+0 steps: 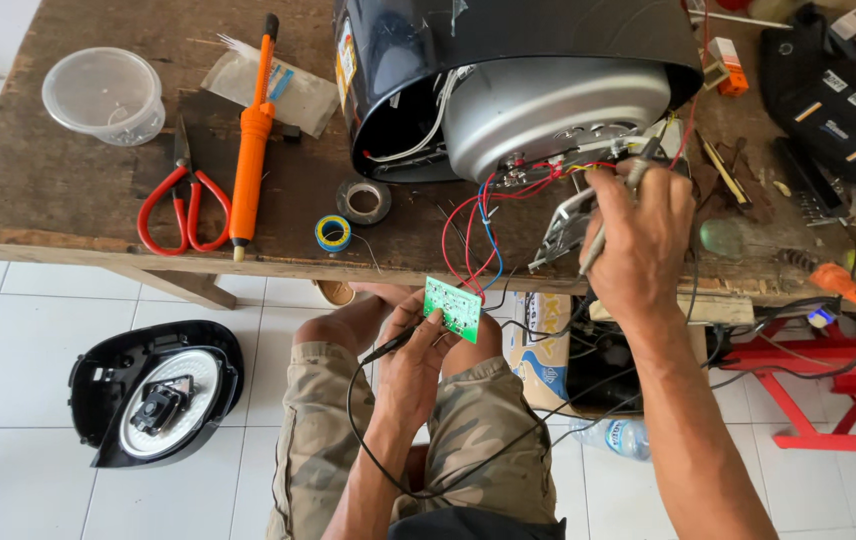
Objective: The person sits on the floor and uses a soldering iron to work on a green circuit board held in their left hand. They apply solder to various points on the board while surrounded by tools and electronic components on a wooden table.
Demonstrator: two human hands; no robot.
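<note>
A black rice cooker [508, 80] lies on its side on the wooden tabletop [78, 190], its metal base facing the person. At that base the right hand [638, 235] is closed on a thin probe [613, 205]. Below the cooker, off the tabletop edge, the left hand [413, 355] pinches a small green circuit board [453, 308] and a black probe [388, 348]. Red and blue wires [473, 235] run from the board up to the base.

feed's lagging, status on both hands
Left hand holds black probe on green circuit board. Right hand holds second probe at cooker base. Wires dangle between.
</note>
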